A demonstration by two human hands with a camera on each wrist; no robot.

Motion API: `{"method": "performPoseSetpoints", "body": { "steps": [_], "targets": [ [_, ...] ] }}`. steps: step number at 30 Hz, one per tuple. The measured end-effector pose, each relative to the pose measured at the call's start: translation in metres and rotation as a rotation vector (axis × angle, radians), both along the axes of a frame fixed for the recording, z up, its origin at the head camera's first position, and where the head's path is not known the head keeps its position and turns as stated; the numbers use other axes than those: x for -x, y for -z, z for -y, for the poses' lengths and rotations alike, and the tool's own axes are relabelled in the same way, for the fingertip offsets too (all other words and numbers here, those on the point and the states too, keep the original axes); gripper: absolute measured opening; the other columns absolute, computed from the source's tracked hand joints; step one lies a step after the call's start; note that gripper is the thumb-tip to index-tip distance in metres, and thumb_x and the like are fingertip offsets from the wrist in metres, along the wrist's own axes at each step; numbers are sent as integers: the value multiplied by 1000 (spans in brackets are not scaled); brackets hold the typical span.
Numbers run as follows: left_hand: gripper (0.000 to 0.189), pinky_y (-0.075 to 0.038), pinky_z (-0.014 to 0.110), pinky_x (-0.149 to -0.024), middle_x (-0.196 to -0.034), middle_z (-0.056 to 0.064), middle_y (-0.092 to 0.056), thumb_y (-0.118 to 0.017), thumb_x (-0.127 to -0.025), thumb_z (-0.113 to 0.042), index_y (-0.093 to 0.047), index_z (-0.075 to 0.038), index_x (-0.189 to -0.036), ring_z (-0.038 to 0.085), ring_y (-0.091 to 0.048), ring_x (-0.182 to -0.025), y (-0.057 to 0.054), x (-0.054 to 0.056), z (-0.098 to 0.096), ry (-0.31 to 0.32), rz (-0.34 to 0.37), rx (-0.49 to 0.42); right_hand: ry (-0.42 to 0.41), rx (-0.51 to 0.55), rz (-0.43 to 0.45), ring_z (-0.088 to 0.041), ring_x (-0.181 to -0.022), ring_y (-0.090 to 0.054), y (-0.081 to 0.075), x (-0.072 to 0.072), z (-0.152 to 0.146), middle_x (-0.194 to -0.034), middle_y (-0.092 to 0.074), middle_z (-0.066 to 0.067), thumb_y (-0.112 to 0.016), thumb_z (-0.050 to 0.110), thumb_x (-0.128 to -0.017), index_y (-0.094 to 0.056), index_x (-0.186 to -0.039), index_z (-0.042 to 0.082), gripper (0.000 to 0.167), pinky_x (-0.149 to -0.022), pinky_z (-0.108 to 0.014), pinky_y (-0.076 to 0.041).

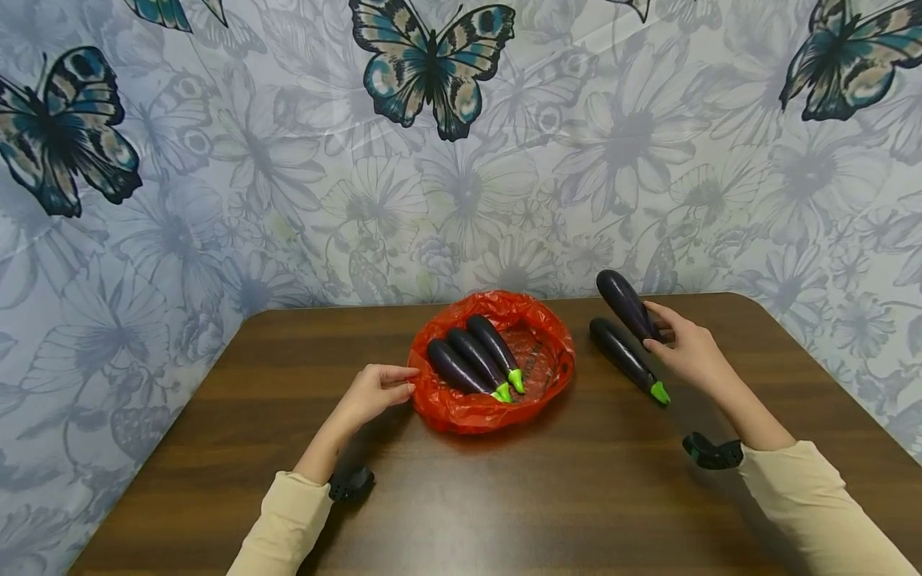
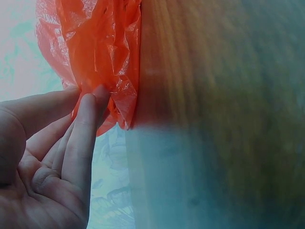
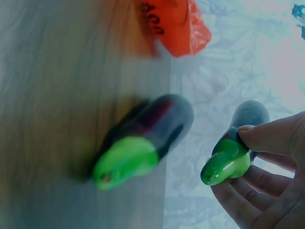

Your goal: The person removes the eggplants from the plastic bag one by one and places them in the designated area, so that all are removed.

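A red plastic bag (image 1: 475, 418) with rolled-down sides stands on the table, three dark purple eggplants (image 1: 475, 356) with green stems lying side by side in it. My left hand (image 1: 373, 394) pinches the bag's left edge between thumb and fingers; the left wrist view shows the crinkled plastic (image 2: 102, 52) at the fingertips. To the right of the bag, my right hand (image 1: 687, 348) grips another eggplant (image 1: 621, 300) near its green stem end (image 3: 226, 164), holding it above the table. A further eggplant (image 1: 623, 360) lies on the tabletop just below it, its stem toward me.
The brown wooden table (image 1: 504, 512) has its far edge against a wall covering (image 1: 288, 200) printed with flowers and butterflies. A black wrist device (image 1: 351, 485) sits on the left wrist, and another black device (image 1: 713, 452) on the right one.
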State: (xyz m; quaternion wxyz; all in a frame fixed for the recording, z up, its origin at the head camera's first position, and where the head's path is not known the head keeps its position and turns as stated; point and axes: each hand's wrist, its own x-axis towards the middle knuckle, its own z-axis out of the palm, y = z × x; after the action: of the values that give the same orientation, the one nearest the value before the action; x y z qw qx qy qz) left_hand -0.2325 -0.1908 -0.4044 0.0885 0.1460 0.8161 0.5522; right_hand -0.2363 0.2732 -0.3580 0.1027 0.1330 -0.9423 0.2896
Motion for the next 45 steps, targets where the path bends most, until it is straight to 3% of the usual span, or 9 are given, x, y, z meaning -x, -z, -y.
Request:
{"method": "performPoseSetpoints", "body": {
  "steps": [16,35,45],
  "targets": [
    [31,-53,34,-77,-114,26,-59,-60,-88,5,-58,13,-118,28,-63,-95,-1,0,0,-7,13,3,12,-72,87,-53,-93,-55,24,2,-36,-110,-52,-40,-63,3,-87,-35,-133,-13,56,-72,-62,-46],
    [31,-53,34,-76,-114,26,-59,-61,-88,4,-58,13,-118,28,-63,-95,-1,0,1,0,1,11,-19,-116,166,-53,-94,-54,34,3,-44,-109,-51,-41,-61,4,-87,-35,-132,-14,54,-66,-54,-51],
    [31,-53,35,-76,-113,26,-59,-61,-88,4,-58,14,-118,29,-64,-94,-4,-4,0,3,-3,7,-22,-163,176,-54,-97,-51,36,3,-43,-108,-53,-40,-62,5,-87,-38,-129,-14,53,-73,-60,-46]
  ]
}}
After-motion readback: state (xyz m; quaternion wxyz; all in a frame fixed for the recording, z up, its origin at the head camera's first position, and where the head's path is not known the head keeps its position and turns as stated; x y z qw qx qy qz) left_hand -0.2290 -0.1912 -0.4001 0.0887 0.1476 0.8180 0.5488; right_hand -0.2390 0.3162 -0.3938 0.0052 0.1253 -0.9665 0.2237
